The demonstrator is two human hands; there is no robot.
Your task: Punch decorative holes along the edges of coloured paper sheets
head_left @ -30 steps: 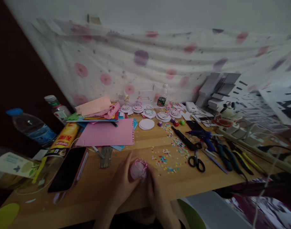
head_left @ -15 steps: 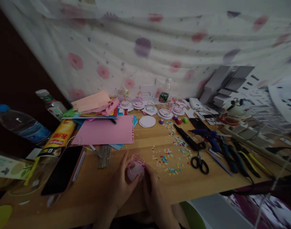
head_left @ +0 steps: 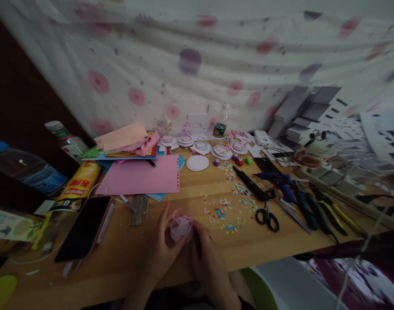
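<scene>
Near the table's front edge, a small pale round piece (head_left: 180, 231) with a wavy pink strip along its rim sits between my two hands. My left hand (head_left: 162, 247) curls round its left side, thumb laid along the near edge. On the other side, my right hand (head_left: 206, 247) closes on the piece with its fingertips; part of that grip is hidden. Several decorated white discs (head_left: 221, 152) stand in a row at the back. Two plain white discs (head_left: 197, 162) lie stacked nearer, and colourful confetti bits (head_left: 229, 219) are scattered to the right.
On the right lie scissors (head_left: 267, 217), a blue glue gun (head_left: 277, 181), pliers (head_left: 308, 209) and a power strip (head_left: 339, 193). To the left are pink paper (head_left: 138, 174), a bundle of thin wires (head_left: 139, 209), a phone (head_left: 83, 228) and bottles (head_left: 25, 165).
The view has shifted slightly. Both hands keep hold of the round piece, with only slight finger movement. Everything else on the table stays where it was.
</scene>
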